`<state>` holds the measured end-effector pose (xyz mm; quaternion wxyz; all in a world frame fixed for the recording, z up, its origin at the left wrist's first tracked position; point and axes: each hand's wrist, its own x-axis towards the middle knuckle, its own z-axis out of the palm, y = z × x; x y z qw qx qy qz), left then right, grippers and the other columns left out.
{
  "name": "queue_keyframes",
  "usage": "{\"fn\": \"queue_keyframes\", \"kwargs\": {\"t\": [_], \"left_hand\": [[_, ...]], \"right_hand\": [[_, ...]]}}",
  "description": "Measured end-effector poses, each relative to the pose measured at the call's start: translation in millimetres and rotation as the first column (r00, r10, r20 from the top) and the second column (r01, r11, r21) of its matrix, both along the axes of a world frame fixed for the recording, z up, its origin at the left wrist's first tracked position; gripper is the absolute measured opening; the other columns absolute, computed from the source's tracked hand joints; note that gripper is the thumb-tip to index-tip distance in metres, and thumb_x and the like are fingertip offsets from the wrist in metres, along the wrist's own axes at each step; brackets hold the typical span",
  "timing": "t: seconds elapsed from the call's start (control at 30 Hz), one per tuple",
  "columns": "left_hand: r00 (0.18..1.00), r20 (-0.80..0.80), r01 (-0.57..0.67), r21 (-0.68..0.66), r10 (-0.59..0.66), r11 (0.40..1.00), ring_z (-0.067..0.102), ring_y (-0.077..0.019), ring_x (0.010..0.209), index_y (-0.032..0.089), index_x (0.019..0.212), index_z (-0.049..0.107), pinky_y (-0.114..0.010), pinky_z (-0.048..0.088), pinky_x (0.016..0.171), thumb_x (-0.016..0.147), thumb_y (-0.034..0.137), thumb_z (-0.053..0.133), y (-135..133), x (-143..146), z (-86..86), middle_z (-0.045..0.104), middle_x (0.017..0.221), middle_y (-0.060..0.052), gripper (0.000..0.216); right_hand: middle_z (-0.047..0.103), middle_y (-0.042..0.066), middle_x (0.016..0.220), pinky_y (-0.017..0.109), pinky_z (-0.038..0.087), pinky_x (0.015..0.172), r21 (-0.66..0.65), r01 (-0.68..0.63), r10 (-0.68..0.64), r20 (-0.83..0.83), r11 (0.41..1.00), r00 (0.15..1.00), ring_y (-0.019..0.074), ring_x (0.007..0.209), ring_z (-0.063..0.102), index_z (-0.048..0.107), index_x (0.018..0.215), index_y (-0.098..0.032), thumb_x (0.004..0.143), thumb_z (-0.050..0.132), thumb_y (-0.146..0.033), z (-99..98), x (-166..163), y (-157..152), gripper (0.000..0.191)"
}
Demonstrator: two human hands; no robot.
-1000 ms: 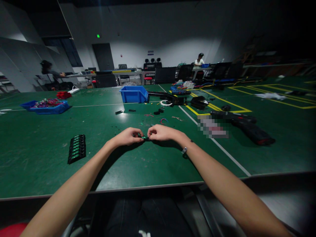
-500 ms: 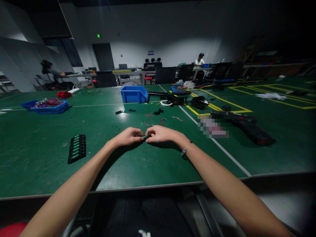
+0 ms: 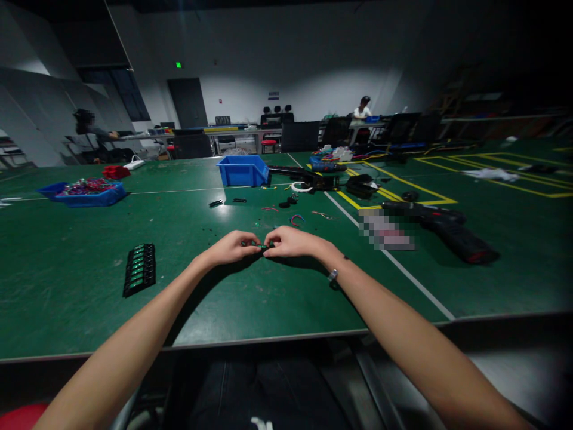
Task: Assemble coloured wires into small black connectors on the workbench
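Small black-and-green part (image 3: 262,246): at the middle of the frame, bridging the gap between both hands' fingertips, its ends covered by them.
Left hand (image 3: 230,247): fingers nearly closed, pinching the part's left end.
Right hand (image 3: 293,241): fingers curled and nearly closed, gripping its right end.
Row of black-and-green parts (image 3: 139,270): left of centre, flat on the green table (image 3: 250,304), well apart from the fingers.
Blue plastic bin (image 3: 242,173): above centre.
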<state>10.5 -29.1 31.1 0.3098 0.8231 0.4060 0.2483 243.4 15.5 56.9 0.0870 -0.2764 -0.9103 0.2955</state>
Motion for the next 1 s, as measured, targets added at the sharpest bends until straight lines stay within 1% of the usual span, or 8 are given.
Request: {"fn": "queue_keyframes", "kwargs": {"t": [0.2, 0.53, 0.63, 0.8, 0.87, 1.0], "left_hand": [[1.000, 0.019, -0.003, 0.012, 0.002, 1.000, 0.051, -0.0113, 0.065, 0.013, 0.099, 0.071, -0.021, 0.037, 0.059, 0.091, 0.042, 0.058, -1.0, 0.7, 0.3, 0.061, 0.075, -0.001, 0.033], [0.998, 0.043, -0.045, -0.056, 0.047, 0.997, 0.048, -0.0093, 0.057, 0.013, 0.101, 0.070, -0.020, 0.036, 0.053, 0.090, 0.045, 0.057, -4.0, 3.3, 1.3, 0.057, 0.070, 0.001, 0.036], [0.996, 0.043, -0.072, -0.097, 0.076, 0.993, 0.044, -0.0081, 0.051, 0.013, 0.099, 0.070, -0.019, 0.033, 0.048, 0.089, 0.046, 0.058, -4.7, 3.0, 3.7, 0.052, 0.063, 0.003, 0.037], [0.986, 0.082, -0.122, -0.214, 0.143, 0.969, 0.041, -0.0070, 0.043, 0.012, 0.098, 0.068, -0.019, 0.029, 0.042, 0.088, 0.050, 0.060, -1.8, -2.7, 3.4, 0.048, 0.056, 0.004, 0.041], [0.979, 0.119, -0.131, -0.263, 0.167, 0.956, 0.040, -0.0067, 0.041, 0.011, 0.096, 0.067, -0.019, 0.028, 0.041, 0.086, 0.051, 0.061, 0.7, -5.1, 1.5, 0.047, 0.055, 0.005, 0.042], [0.961, 0.185, -0.137, -0.329, 0.206, 0.934, 0.035, -0.0061, 0.038, 0.012, 0.091, 0.064, -0.019, 0.025, 0.040, 0.086, 0.053, 0.063, 4.9, -7.2, -1.8, 0.039, 0.048, 0.007, 0.042]], "right_hand": [[0.059, -0.001, 0.069, 0.025, 0.025, 0.055, -0.013, -0.007, 0.007, -0.015, 1.000, 1.000, 0.0107, 0.057, 0.040, 0.074, 0.092, -0.015, 0.079, 0.065, -0.036, -0.5, -0.6, 1.2, 0.026], [0.061, 0.000, 0.072, 0.025, 0.027, 0.057, -0.027, 0.001, -0.001, -0.031, 1.000, 1.000, 0.0111, 0.059, 0.043, 0.075, 0.095, -0.015, 0.080, 0.066, -0.038, 0.1, 0.3, 2.4, 0.029], [0.061, 0.000, 0.071, 0.025, 0.028, 0.057, -0.018, 0.009, -0.009, -0.011, 1.000, 1.000, 0.0118, 0.060, 0.045, 0.076, 0.095, -0.015, 0.081, 0.066, -0.041, -0.1, 0.4, 2.7, 0.031], [0.064, 0.002, 0.074, 0.025, 0.030, 0.058, 0.069, -0.009, 0.011, -0.016, 0.998, 1.000, 0.0134, 0.063, 0.049, 0.076, 0.098, -0.015, 0.082, 0.067, -0.046, -3.3, -0.6, 4.1, 0.036], [0.066, 0.003, 0.076, 0.025, 0.032, 0.059, 0.070, -0.004, 0.006, -0.029, 0.998, 1.000, 0.0142, 0.064, 0.051, 0.076, 0.099, -0.015, 0.084, 0.065, -0.046, -4.8, -1.4, 4.7, 0.037], [0.069, 0.004, 0.077, 0.026, 0.032, 0.061, 0.050, 0.017, -0.015, -0.053, 0.999, 0.999, 0.0146, 0.065, 0.052, 0.077, 0.097, -0.014, 0.089, 0.061, -0.047, -6.7, -2.6, 6.1, 0.037]]}}
